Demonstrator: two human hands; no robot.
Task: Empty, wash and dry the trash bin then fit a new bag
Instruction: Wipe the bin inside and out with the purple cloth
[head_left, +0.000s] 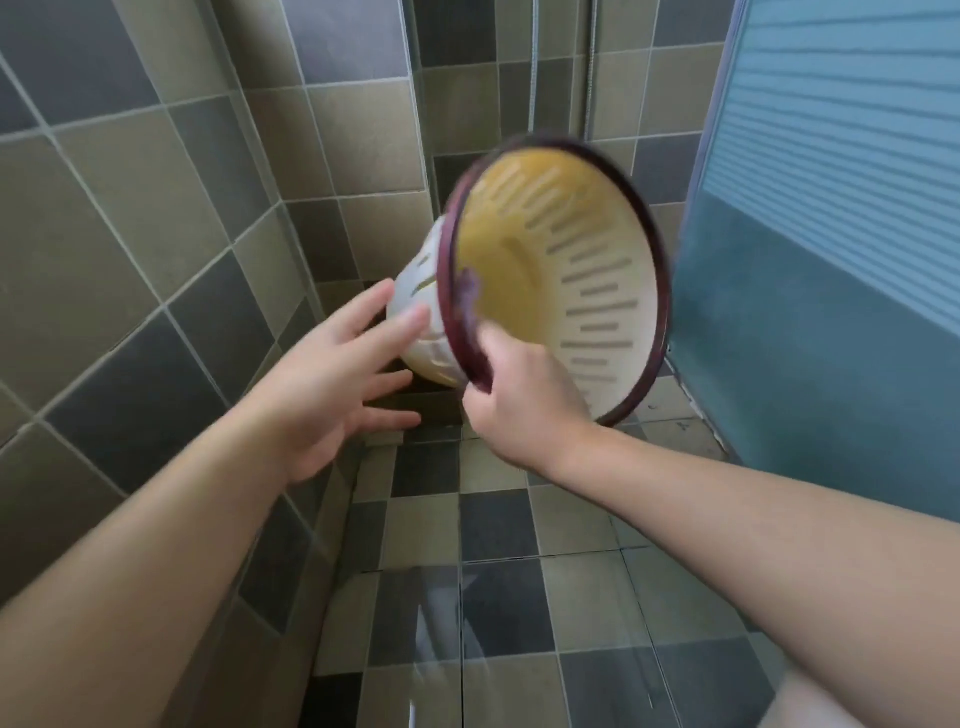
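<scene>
A cream slotted trash bin (587, 280) with a dark maroon rim is held in the air, tipped so its empty mouth faces me. It looks blurred by motion. My right hand (519, 400) grips the lower edge of the rim, with a scrap of purple material (467, 296) caught at the rim just above the fingers. My left hand (337, 384) is spread open beside the bin's outer wall, its fingertips touching or almost touching the wall near the base.
I stand in a shower corner with grey and olive wall tiles (156, 218). The tiled floor (519, 597) looks wet. A shower hose (534, 67) hangs at the back. A blue frosted panel (831, 234) closes off the right side.
</scene>
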